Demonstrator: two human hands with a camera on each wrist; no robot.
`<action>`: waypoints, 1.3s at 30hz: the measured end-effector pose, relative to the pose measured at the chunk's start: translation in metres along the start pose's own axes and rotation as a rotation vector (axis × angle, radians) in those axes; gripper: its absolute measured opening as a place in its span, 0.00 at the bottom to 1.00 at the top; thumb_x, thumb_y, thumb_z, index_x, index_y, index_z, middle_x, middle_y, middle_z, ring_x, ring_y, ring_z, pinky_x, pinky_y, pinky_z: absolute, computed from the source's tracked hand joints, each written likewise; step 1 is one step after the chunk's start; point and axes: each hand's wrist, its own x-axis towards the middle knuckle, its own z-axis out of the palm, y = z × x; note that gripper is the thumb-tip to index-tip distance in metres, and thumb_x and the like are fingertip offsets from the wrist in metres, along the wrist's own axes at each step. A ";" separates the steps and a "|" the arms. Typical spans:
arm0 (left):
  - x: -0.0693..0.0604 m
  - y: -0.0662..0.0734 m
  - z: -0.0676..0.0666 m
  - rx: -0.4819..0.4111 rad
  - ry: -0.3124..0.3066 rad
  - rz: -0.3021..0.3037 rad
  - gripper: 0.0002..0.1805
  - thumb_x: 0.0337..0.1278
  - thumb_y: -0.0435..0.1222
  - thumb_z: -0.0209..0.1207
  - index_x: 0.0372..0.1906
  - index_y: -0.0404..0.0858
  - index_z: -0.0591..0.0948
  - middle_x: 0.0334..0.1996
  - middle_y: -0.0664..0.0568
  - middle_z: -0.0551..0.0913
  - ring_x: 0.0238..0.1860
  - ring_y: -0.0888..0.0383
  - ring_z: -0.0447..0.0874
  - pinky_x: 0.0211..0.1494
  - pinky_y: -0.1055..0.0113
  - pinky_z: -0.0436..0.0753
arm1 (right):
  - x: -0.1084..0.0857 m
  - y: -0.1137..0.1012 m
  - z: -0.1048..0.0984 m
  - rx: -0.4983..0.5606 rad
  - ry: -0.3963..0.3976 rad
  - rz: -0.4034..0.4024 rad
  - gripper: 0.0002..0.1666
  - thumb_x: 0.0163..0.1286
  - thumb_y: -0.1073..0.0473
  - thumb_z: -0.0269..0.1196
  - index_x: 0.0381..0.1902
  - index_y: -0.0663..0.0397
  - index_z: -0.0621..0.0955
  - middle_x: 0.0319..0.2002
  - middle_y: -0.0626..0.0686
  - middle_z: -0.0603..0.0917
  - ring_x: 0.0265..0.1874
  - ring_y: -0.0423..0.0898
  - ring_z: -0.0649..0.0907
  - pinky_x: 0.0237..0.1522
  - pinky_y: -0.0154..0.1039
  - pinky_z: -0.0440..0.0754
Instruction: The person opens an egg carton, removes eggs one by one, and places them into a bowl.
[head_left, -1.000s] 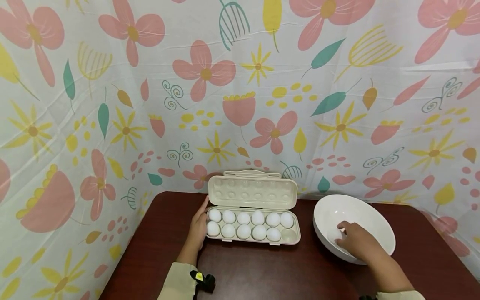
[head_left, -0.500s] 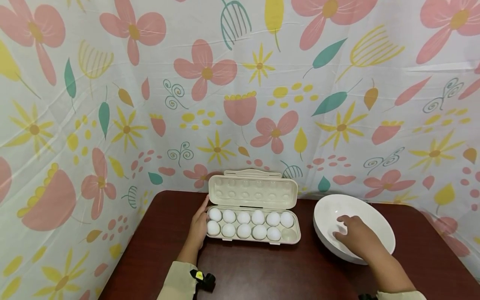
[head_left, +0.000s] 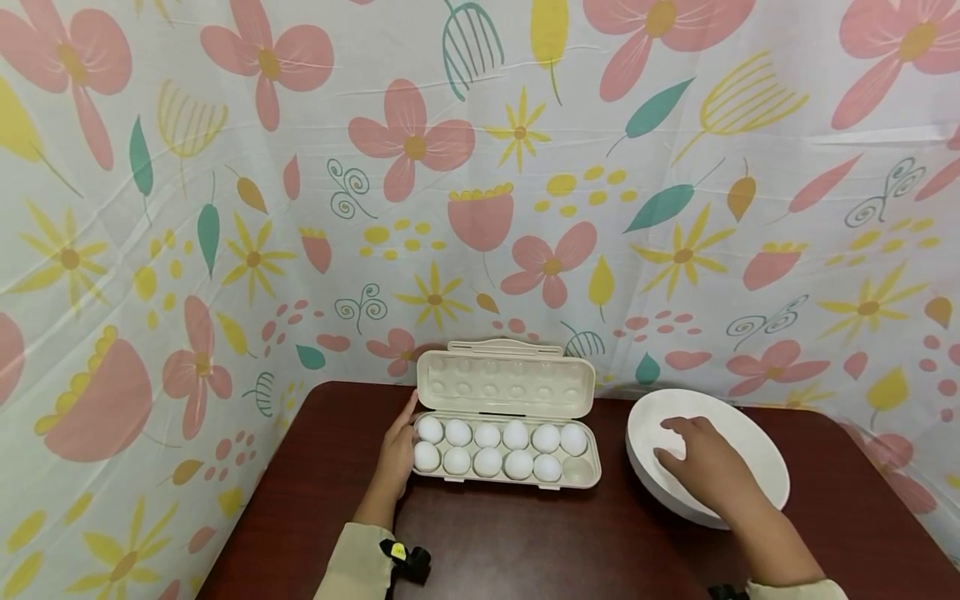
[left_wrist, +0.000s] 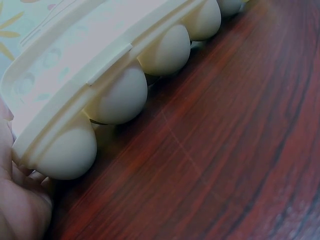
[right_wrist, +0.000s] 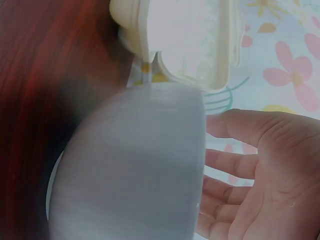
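A cream egg carton [head_left: 507, 485] lies with its lid raised, holding two rows of white eggs [head_left: 487, 462]; the front right cup has no egg. Against the carton's left end rests my left hand [head_left: 395, 458], its index finger stretched along the side towards the hinge. My right hand [head_left: 708, 467] hangs over the white bowl [head_left: 765, 450], thumb and index finger spread apart. A pale rounded patch shows between them, hard to tell from the bowl's white inside. In the right wrist view, no egg shows in the palm; the fingertips are hidden behind the bowl wall [right_wrist: 135, 160].
Carton and bowl stand side by side on a dark reddish wooden table [head_left: 525, 542]. Close behind the table and along its left hangs a flower-patterned cloth [head_left: 480, 275]. The raised lid [head_left: 506, 383] is near the cloth.
My right hand has shifted slightly left and up over the bowl, and its thumb and index finger have spread wider. The left hand and the carton have stayed put.
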 end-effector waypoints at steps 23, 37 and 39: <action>-0.014 0.036 -0.002 -0.028 -0.037 -0.026 0.39 0.65 0.25 0.37 0.80 0.52 0.60 0.69 0.37 0.74 0.70 0.46 0.68 0.70 0.54 0.64 | 0.010 -0.052 0.013 0.075 0.097 -0.141 0.24 0.66 0.58 0.67 0.58 0.61 0.81 0.51 0.62 0.79 0.45 0.57 0.82 0.48 0.57 0.79; -0.015 0.035 -0.002 -0.031 -0.047 -0.023 0.38 0.67 0.25 0.36 0.80 0.53 0.58 0.69 0.38 0.75 0.68 0.47 0.68 0.69 0.54 0.63 | 0.023 -0.073 0.035 0.100 0.098 -0.217 0.23 0.61 0.62 0.70 0.54 0.64 0.82 0.48 0.61 0.80 0.47 0.57 0.83 0.52 0.56 0.80; -0.015 0.035 -0.002 -0.037 -0.041 -0.027 0.38 0.67 0.25 0.36 0.80 0.53 0.59 0.68 0.38 0.75 0.68 0.47 0.68 0.69 0.54 0.63 | 0.025 -0.074 0.039 0.094 0.097 -0.220 0.23 0.61 0.62 0.70 0.54 0.64 0.81 0.49 0.62 0.80 0.47 0.57 0.83 0.52 0.55 0.80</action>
